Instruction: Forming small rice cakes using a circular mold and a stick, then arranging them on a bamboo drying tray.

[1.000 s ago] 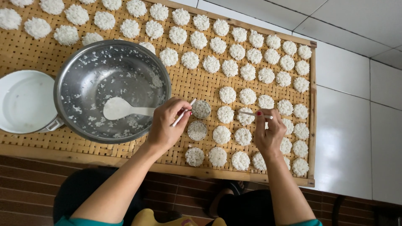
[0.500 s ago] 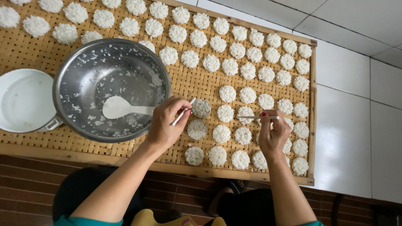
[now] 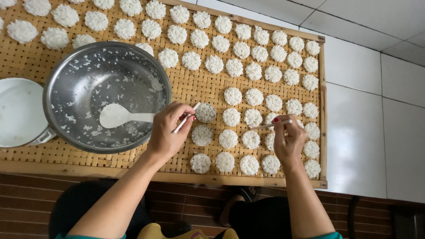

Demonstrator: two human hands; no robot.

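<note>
Woven bamboo tray [image 3: 186,88] spans most of the head view, wooden frame around it, resting on a brick-faced ledge beside white tiles. Everything below is placed against the steel bowl [image 3: 88,75]: a large round basin on the tray's left half, flecked inside with stuck grains, a white rice paddle [image 3: 116,116] lying in its bottom with the handle pointing right. Just left of the bowl, touching or nearly so, a white pot [image 3: 17,110], partly cut off by the frame edge. Round white rice cakes [image 3: 241,49] lie in rows above the bowl and fill the tray to its right, out to the far frame. Left hand [image 3: 168,132] sits at the bowl's right rim, fingers closed around a thin white stick [image 3: 186,117] that angles up and right. Just right of that hand, two small round ring moulds [image 3: 202,135] packed with rice, one above the other; the stick tip meets the upper mould [image 3: 205,113], though contact is hard to confirm at this angle. Right hand [image 3: 288,140] is well right of the bowl, over the lower rows of cakes, pinching a second thin stick [image 3: 270,125] between thumb and fingers, held nearly level and pointing left.
</note>
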